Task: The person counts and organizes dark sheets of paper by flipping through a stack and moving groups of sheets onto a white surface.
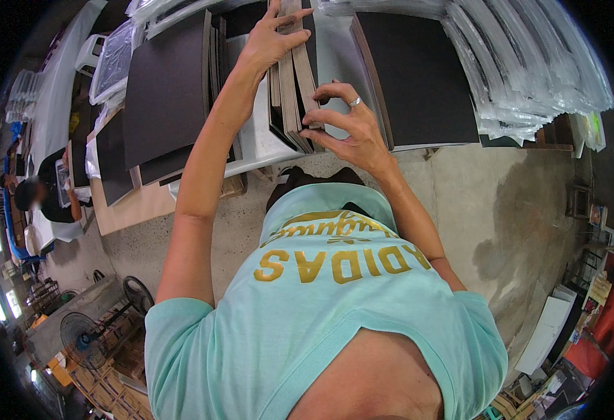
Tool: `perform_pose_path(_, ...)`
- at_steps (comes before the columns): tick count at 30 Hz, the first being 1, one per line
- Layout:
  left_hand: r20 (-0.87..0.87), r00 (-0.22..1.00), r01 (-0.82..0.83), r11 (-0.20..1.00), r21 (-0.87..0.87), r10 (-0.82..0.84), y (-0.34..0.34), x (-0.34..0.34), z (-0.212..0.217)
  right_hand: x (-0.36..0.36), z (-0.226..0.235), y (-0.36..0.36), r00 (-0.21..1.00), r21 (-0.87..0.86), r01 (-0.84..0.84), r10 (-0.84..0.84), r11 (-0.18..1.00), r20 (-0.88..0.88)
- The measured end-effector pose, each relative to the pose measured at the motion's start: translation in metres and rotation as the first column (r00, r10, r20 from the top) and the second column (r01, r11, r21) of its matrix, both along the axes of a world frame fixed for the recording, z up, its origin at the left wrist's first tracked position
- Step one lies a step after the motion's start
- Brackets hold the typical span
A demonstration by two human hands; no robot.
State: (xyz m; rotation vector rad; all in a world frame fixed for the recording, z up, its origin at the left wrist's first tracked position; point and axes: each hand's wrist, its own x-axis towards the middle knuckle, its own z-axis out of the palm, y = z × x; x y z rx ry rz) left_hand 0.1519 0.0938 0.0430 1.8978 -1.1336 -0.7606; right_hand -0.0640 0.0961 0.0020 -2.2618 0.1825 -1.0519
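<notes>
A bundle of black-faced boards [293, 87] stands on edge at the table's front, their layered grey-brown edges turned up toward me. My left hand [272, 38] reaches across the far part of the bundle, thumb and fingers wrapped over the edges. At the bundle's near end, my right hand [352, 126], with a ring on one finger, has its thumb and forefinger bent against the board edges. Between the boards a narrow gap shows near the right hand. How many boards each hand grips is hidden.
Large black boards [167, 87] lean in a stack at left, another black stack [419, 80] stands at right. Plastic-wrapped panels [510, 70] pile up beyond it. The white table [254, 143] ends just before my body. A co-worker [55, 185] is at far left; a fan [83, 339] stands behind.
</notes>
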Motion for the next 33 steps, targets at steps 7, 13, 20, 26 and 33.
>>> perform_pose_path(7, -0.009, 1.0, -0.011, 0.999, 0.042, 0.011, 0.002, -0.002, 0.003, -0.002, 0.0, 0.001, 1.0, -0.053, 0.007, -0.008, 0.999, -0.021)
perform_pose_path(13, 0.014, 1.0, 0.019, 1.0, 0.011, -0.019, 0.001, -0.004, 0.004, -0.001, -0.012, 0.003, 0.998, -0.145, 0.055, -0.051, 0.988, 0.03)
perform_pose_path(20, 0.056, 0.998, 0.026, 0.999, -0.018, -0.025, 0.001, -0.001, -0.001, -0.001, 0.002, 0.002, 0.999, -0.076, 0.018, -0.021, 0.997, -0.036)
perform_pose_path(26, 0.05, 0.999, 0.022, 1.0, -0.02, -0.021, 0.002, -0.004, 0.003, 0.002, -0.005, 0.003, 0.999, -0.067, 0.049, -0.05, 0.997, -0.01)
perform_pose_path(33, 0.103, 0.994, 0.024, 1.0, -0.002, -0.024, 0.003, -0.006, 0.006, 0.001, -0.006, 0.004, 0.999, -0.058, 0.039, -0.04, 0.998, -0.021)
